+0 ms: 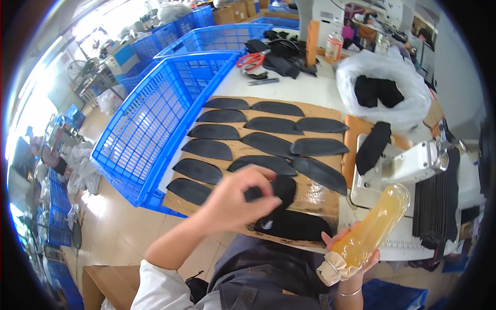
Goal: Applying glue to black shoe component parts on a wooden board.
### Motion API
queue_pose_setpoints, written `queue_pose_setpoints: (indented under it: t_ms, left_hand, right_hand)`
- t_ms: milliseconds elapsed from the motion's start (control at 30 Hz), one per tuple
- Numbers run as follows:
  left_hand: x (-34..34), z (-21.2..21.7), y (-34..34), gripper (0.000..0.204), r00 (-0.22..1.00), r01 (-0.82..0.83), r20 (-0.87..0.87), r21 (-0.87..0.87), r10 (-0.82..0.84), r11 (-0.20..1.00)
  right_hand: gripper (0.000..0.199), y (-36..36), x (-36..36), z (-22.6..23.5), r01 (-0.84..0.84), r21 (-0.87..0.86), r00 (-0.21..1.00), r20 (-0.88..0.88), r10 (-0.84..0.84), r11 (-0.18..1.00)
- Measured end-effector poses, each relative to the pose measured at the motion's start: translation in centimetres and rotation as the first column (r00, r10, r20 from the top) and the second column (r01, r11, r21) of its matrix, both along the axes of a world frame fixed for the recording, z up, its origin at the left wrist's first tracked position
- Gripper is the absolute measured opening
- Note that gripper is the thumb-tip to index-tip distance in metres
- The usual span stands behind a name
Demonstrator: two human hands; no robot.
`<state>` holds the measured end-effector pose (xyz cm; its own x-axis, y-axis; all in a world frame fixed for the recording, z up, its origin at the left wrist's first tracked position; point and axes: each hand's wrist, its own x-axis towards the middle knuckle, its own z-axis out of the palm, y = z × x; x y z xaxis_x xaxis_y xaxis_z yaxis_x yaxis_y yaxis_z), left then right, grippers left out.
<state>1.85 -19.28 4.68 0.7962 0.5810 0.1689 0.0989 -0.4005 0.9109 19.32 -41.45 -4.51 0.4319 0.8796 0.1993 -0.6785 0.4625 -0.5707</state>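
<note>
My left hand (235,199) is closed, its thumb and fingers pinching a curled black fabric piece (285,192) above the near part of a cardboard sheet (318,194). Just under it lies another black piece (297,226), fuzzy side up, with a small shiny spot at its left end. Around a clear bottle (373,219) of yellowish liquid wraps my right hand (371,261). The bottle is tilted, its cloth-tied end (330,268) pointing down toward me. Several smooth black curved pieces (206,150) lie in columns on the cardboard, which has a wet, glossy patch.
Blue plastic crates (150,124) stand left of the white table (325,82). Red-handled scissors (251,61) and black scraps (284,54) lie at the back. A plastic bag (382,64) with black pieces, a sewing machine (418,161) and stacked black strips (436,199) occupy the right.
</note>
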Motion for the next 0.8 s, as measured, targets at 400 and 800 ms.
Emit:
queue_pose_setpoints:
  t_ms: [400, 800]
  left_hand:
    - [-1.8, 2.7, 20.0, 0.011, 0.737, -0.621, 0.473, 0.756, 0.483, 0.209]
    - [1.9, -6.4, 20.9, 0.008, 0.866, -0.237, -0.124, 0.752, 0.484, 0.615]
  right_hand:
    - [0.073, -0.1, -0.3, 0.2, 0.064, -0.091, 0.993, -0.094, -0.073, 0.994]
    - [0.072, -0.2, -0.4, 0.7, 0.079, -0.138, 0.989, -0.112, -0.095, 0.987]
